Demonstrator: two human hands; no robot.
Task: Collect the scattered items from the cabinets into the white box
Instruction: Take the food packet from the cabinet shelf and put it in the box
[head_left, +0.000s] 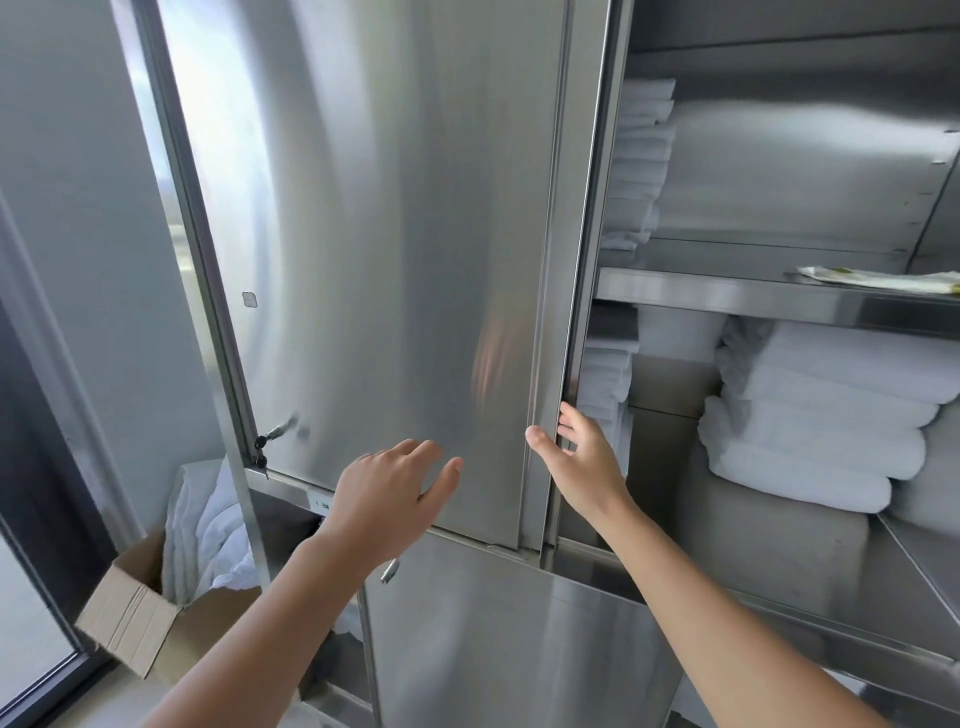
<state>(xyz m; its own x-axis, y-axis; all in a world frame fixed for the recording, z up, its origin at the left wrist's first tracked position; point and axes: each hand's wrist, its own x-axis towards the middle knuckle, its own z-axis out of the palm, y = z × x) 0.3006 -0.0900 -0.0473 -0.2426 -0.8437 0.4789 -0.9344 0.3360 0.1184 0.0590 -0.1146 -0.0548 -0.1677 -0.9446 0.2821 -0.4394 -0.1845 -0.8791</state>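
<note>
In the open right side of the stainless-steel cabinet (779, 208) we see a flat white packet (878, 280) with yellow-green markings, lying on the middle shelf (727, 293) near its front lip. Under that shelf, folded white towels (821, 415) are stacked on the next shelf down. Another stack of towels (639, 161) stands at the left end of the upper compartment, partly hidden by the frame.

Our right hand (576, 462) grips the right edge of the steel door (389, 260): the thumb lies on the door's front and the fingers curl round behind the edge. Our left hand (389, 493) is spread and relaxed in front of the lower part of the same door and holds nothing. We cannot tell whether its fingertips touch the metal.

A bunch of keys (261, 451) hangs at the door's lower left corner. A second key (389, 570) sticks out of the lower door (493, 649) beneath our left wrist. Down at the left, an open cardboard box (135, 618) holds more white cloth (208, 530).
</note>
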